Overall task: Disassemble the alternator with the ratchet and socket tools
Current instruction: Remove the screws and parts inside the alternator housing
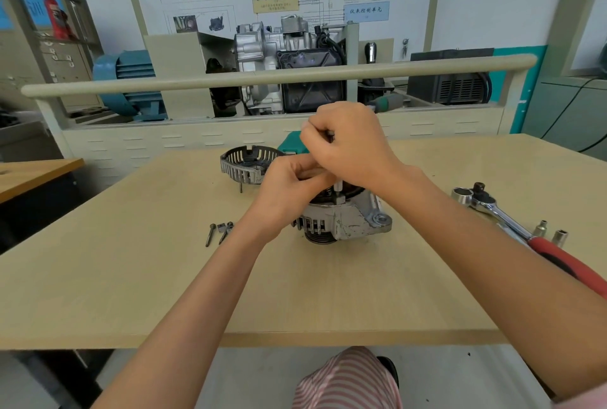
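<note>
The silver alternator (345, 219) stands pulley-down in the middle of the wooden table (131, 293). My left hand (289, 188) rests curled on its top. My right hand (345, 142) grips a slim driver above it; the driver's small socket (338, 185) stands upright on a fastener on the alternator's top. The removed slotted rear cover (246, 163) lies behind and to the left. The red-handled ratchet (512, 224) lies unused at the right, with a large socket (461, 195) at its head.
Two long bolts (218, 232) and a small nut lie left of the alternator. Two small sockets (551, 232) stand beside the ratchet handle. A green tool case (290, 142) sits behind my hands. A rail and engine display stand past the table's far edge.
</note>
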Action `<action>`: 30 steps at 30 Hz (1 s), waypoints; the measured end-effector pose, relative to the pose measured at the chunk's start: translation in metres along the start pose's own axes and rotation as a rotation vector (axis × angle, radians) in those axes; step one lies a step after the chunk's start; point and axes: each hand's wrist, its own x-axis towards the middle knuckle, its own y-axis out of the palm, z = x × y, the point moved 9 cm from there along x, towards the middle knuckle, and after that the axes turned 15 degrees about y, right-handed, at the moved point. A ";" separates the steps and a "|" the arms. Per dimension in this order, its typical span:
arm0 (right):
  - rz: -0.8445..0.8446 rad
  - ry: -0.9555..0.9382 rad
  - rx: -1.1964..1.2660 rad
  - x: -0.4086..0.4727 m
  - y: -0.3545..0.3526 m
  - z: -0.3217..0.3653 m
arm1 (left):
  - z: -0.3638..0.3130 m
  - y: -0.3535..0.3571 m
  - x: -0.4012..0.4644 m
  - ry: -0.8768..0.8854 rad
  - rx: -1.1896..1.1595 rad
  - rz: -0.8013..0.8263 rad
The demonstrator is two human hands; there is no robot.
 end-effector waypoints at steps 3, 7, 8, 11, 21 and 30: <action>-0.025 0.009 -0.092 -0.001 0.000 0.001 | 0.001 -0.003 0.001 -0.014 0.021 -0.039; -0.120 0.101 -0.570 0.000 0.008 0.001 | 0.006 -0.007 0.000 -0.035 0.126 -0.093; -0.129 0.121 -0.604 0.001 0.010 0.003 | 0.007 -0.007 -0.001 -0.042 0.132 -0.102; -0.156 0.130 -0.556 0.003 0.009 0.004 | 0.007 -0.007 -0.002 -0.049 0.120 -0.088; -0.041 0.059 0.046 0.003 -0.002 -0.002 | 0.003 -0.003 0.000 -0.029 0.031 -0.088; -0.136 0.135 -0.514 0.006 0.006 -0.002 | 0.004 -0.003 0.001 -0.021 0.102 -0.031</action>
